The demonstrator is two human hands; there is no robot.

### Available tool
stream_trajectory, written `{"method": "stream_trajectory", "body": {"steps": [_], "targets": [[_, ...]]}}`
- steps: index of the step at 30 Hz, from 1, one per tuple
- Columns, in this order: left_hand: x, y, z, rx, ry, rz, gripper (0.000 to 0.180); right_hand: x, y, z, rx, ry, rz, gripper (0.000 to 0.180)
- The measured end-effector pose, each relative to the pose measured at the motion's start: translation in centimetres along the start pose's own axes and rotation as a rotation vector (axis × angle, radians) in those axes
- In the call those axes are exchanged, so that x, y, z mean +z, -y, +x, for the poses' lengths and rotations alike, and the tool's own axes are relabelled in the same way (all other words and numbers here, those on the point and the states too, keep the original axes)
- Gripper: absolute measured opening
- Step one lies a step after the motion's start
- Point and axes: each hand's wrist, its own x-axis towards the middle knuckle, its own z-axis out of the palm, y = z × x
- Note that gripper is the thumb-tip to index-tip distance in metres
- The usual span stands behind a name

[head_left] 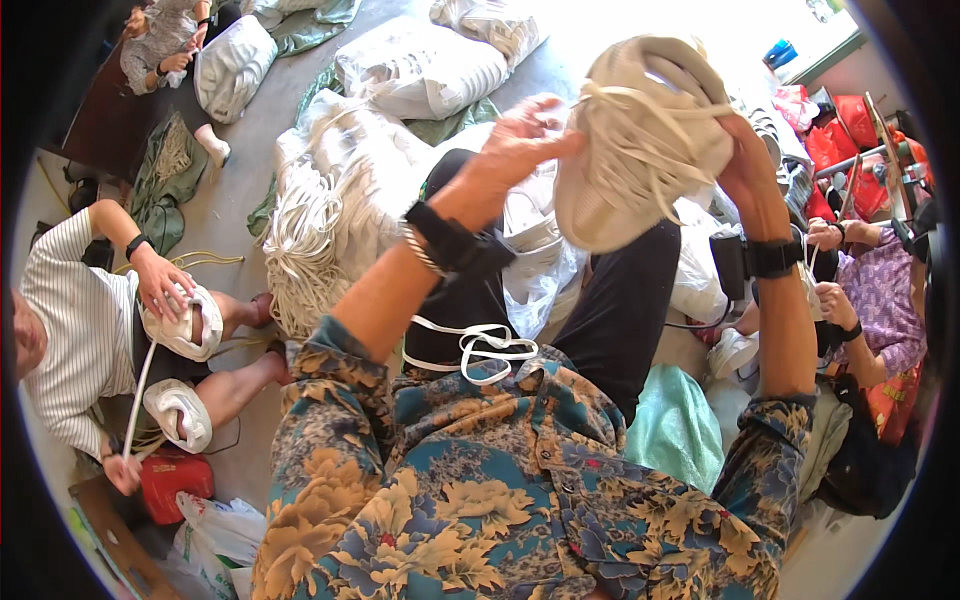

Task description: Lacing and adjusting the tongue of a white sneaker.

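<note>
In front of me a cream-white lace-up shoe (640,140) is raised, its flat laces (650,125) hanging loose in loops over the upper. My right hand (745,155) grips the shoe from its right side, with part of the fingers hidden behind it. My left hand (525,140) is beside the shoe's left edge, fingers apart, one fingertip at or very near the upper. A loose white shoelace (490,352) lies curled across my lap. Left of my knees, a thick bundle of off-white laces (305,235) spills over a plastic bag.
Clear plastic sacks of white shoes (420,65) stand ahead. To the left, a person in a striped top (75,300) handles white shoes; another sits at the far left (165,45). A person in purple (880,300) works at right, near red bags (850,130). A green sack (675,425) lies beside my leg.
</note>
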Motion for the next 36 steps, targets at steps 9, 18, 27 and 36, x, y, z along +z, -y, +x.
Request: {"method": "stream_trajectory", "body": {"steps": [9, 18, 27, 36], "targets": [[-15.8, -2.0, -7.3, -0.218, -0.571, 0.176, 0.028, 4.9, -5.3, 4.7, -0.424, -0.102, -1.193, 0.077], [-24.3, 7.9, -25.5, -0.632, -0.943, 0.24, 0.023, 3.9, -20.8, 8.0, -0.795, 0.43, -1.649, 0.057], [-16.6, 19.6, -42.7, -1.082, -1.156, 0.143, 0.008, 0.6, -24.6, 8.5, 0.243, 0.768, -1.378, 0.042], [-9.0, 26.3, -49.9, -1.277, -1.202, 0.686, 0.013, 3.7, -22.5, 7.6, -0.112, 0.626, -1.605, 0.023]]}}
